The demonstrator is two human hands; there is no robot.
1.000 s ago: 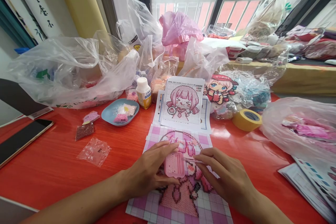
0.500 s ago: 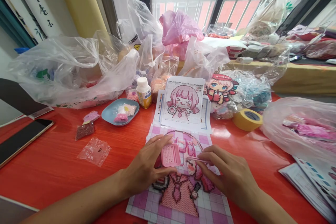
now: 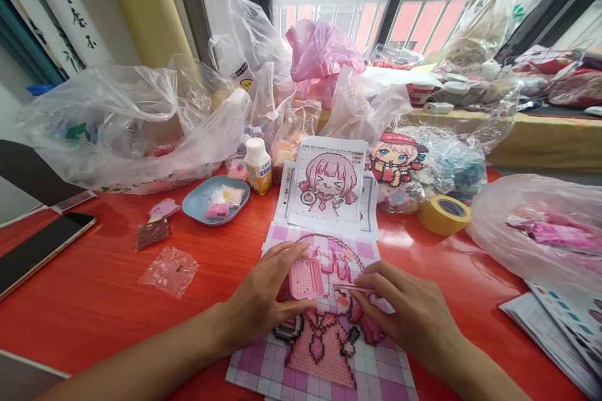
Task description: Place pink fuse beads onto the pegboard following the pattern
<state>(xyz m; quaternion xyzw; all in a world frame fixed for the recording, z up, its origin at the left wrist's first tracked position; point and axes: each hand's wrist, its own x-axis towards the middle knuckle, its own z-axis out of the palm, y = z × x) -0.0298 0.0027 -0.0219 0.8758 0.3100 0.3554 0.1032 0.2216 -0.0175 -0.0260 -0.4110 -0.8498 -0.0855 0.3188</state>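
My left hand (image 3: 270, 291) is closed around the left side of a small pink bead tray (image 3: 306, 278) with beads in it. Between the thumb and fingers of my right hand (image 3: 399, 301) are pink tweezers (image 3: 353, 287), their tips pointing left, just right of the tray. Under both hands lies a pegboard (image 3: 263, 360) with a pink and white checked look. A partly filled bead figure (image 3: 324, 351) in pink with dark outlines covers it. Behind it leans a printed pattern sheet (image 3: 328, 182) of a pink-haired character.
A blue plate (image 3: 192, 207) carries small bags of beads, beside a white-capped bottle (image 3: 258, 166). Bead packets (image 3: 152, 234) and a phone (image 3: 42, 250) lie left. Yellow tape (image 3: 430, 216), a finished bead figure (image 3: 395, 160) and plastic bags (image 3: 540, 213) stand right.
Almost nothing differs. The tweezers and the fingers of my right hand have shifted very slightly; my left hand and the tray stay in place.
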